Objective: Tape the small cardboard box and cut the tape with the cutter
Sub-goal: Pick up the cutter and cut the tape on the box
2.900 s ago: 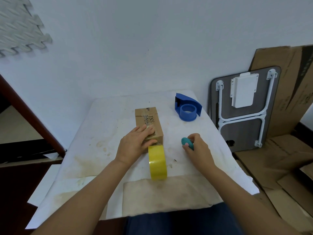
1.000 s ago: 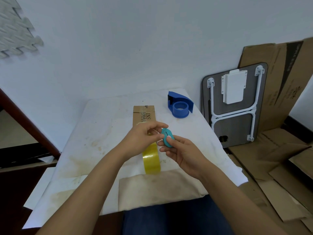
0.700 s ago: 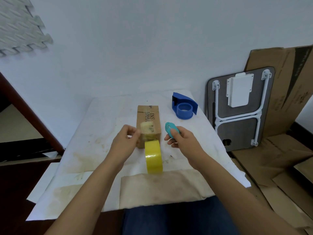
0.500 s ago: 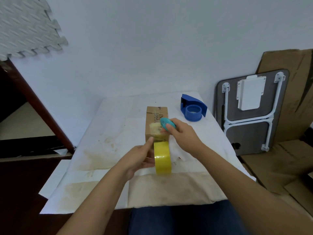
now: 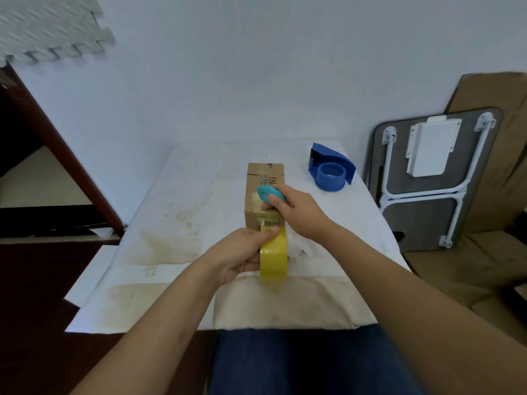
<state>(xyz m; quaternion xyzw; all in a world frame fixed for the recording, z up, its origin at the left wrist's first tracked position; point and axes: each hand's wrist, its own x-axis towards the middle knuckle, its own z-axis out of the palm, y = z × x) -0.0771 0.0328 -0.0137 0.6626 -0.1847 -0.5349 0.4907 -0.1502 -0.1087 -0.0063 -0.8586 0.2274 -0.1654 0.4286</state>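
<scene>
The small cardboard box (image 5: 264, 192) sits mid-counter (image 5: 176, 223), left of the blue dispenser (image 5: 330, 172). The yellow tape roll (image 5: 273, 253) just in front is pinched in the left hand (image 5: 242, 252); the teal cutter (image 5: 270, 194) is clamped in the right hand (image 5: 296, 212) over the box. Probably best if the tape is kept taut and sliced close to the box edge.
</scene>
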